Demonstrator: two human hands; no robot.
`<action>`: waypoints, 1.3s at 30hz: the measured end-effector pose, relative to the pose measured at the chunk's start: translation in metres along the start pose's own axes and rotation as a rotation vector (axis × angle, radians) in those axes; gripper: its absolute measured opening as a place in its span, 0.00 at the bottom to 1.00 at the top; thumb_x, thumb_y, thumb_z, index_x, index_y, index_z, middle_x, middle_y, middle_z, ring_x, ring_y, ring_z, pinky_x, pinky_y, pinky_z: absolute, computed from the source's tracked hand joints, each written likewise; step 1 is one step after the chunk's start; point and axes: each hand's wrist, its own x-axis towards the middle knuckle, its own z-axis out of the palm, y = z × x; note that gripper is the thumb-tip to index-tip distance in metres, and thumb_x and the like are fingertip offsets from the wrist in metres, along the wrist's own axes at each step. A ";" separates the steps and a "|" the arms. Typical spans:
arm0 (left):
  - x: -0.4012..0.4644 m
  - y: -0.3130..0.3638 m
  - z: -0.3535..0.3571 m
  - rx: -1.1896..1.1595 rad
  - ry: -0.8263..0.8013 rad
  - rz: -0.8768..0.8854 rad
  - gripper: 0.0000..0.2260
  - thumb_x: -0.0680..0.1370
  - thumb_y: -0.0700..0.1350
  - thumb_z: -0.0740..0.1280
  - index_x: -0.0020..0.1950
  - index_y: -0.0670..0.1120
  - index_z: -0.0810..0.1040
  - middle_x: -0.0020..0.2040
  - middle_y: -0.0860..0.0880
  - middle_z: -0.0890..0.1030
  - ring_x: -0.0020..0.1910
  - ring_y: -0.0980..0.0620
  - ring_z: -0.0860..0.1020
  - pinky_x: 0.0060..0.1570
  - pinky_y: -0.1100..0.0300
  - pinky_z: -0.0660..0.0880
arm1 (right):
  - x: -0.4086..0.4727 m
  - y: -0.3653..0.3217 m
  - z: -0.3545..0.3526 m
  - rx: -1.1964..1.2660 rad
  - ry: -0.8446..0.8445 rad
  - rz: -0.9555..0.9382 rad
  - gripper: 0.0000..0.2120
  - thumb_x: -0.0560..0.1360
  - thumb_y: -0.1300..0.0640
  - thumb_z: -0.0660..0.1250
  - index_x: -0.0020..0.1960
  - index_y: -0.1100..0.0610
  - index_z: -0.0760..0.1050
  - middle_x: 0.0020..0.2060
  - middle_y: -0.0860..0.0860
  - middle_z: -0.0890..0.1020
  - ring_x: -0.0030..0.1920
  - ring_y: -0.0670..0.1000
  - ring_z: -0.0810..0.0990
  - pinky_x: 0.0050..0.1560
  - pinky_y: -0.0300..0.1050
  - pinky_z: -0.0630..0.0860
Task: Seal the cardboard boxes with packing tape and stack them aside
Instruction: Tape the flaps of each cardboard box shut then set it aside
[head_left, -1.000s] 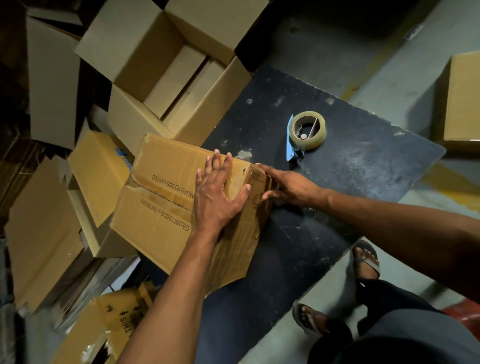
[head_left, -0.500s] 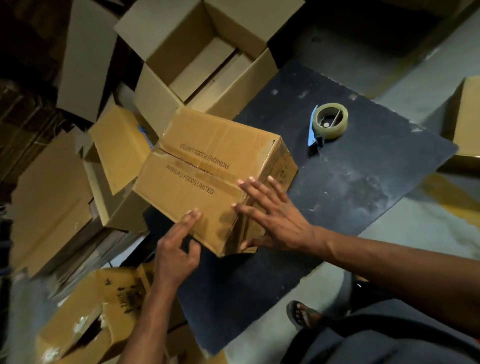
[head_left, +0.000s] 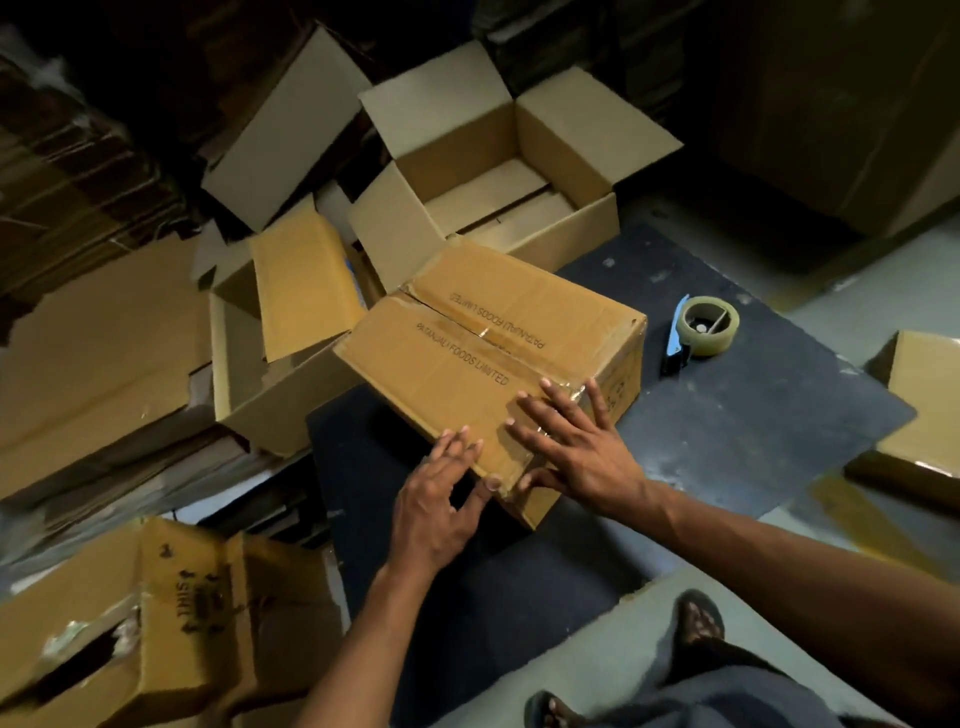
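While the closed cardboard box (head_left: 483, 358) sits on the dark board (head_left: 753, 426), both hands lie flat at its near corner: left hand (head_left: 441, 506) and right hand (head_left: 576, 447), fingers straight, gripping nothing. The tape dispenser (head_left: 701, 327) rests apart on the board; the seam seems taped, though blur hides it

Your printed box (head_left: 483, 358) fills the left part of the dark board (head_left: 753, 431). You can pass on its right, up to the tape dispenser (head_left: 701, 327). Open boxes (head_left: 493, 171) crowd behind and left.
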 end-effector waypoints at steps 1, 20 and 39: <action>0.002 0.001 -0.003 -0.065 0.019 -0.036 0.32 0.80 0.71 0.58 0.72 0.50 0.79 0.75 0.54 0.74 0.78 0.59 0.66 0.75 0.49 0.70 | 0.001 0.000 -0.004 0.007 0.003 -0.001 0.33 0.81 0.29 0.54 0.79 0.47 0.67 0.80 0.54 0.66 0.82 0.61 0.56 0.73 0.78 0.56; 0.165 -0.008 -0.028 -0.446 0.371 -1.107 0.42 0.77 0.59 0.73 0.82 0.54 0.51 0.68 0.42 0.73 0.57 0.40 0.76 0.52 0.47 0.75 | 0.244 0.145 -0.033 0.486 -0.528 0.590 0.36 0.79 0.29 0.58 0.73 0.56 0.65 0.64 0.57 0.77 0.61 0.59 0.79 0.61 0.60 0.77; 0.104 0.096 -0.086 -0.580 0.783 -0.908 0.17 0.77 0.63 0.70 0.58 0.56 0.72 0.50 0.51 0.80 0.49 0.45 0.80 0.53 0.47 0.78 | 0.174 0.128 -0.153 0.816 -0.269 0.567 0.21 0.79 0.36 0.66 0.67 0.45 0.74 0.56 0.48 0.82 0.50 0.48 0.79 0.47 0.47 0.75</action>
